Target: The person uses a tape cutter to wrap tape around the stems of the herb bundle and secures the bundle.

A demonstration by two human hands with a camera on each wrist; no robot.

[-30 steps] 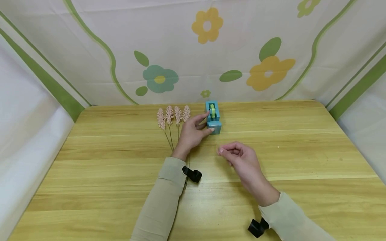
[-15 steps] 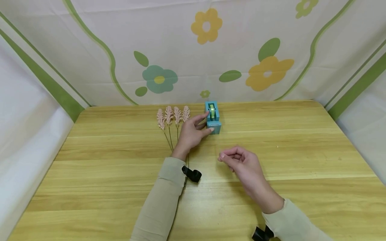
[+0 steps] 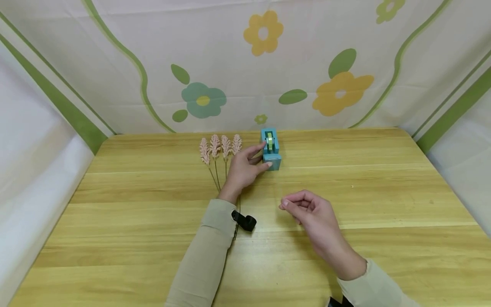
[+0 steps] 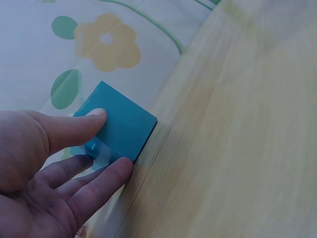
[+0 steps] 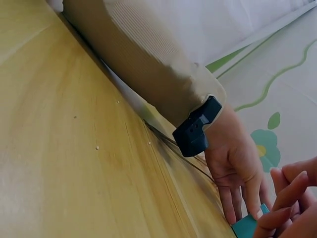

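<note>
A small blue tape dispenser (image 3: 271,152) with a green roll stands at the far middle of the wooden table (image 3: 383,187). My left hand (image 3: 264,156) grips its left side, thumb on the near end and fingers along the flank. In the left wrist view the hand (image 4: 110,140) holds the dispenser (image 4: 130,125), and a clear strip of tape (image 4: 141,183) runs from it toward me. My right hand (image 3: 283,205) hovers nearer to me, thumb and forefinger pinched together on the strip's end. The right wrist view shows those pinched fingertips (image 5: 290,186) close up.
Several pink flower sprigs (image 3: 220,147) lie left of the dispenser, their stems running under my left wrist. A flowered cloth backdrop (image 3: 268,64) walls the table's far and side edges. A black camera mount (image 3: 245,221) sits on my left wrist.
My right hand has drawn back toward me, away from the dispenser, with its fingers still pinched. The left hand and the dispenser have stayed put.
</note>
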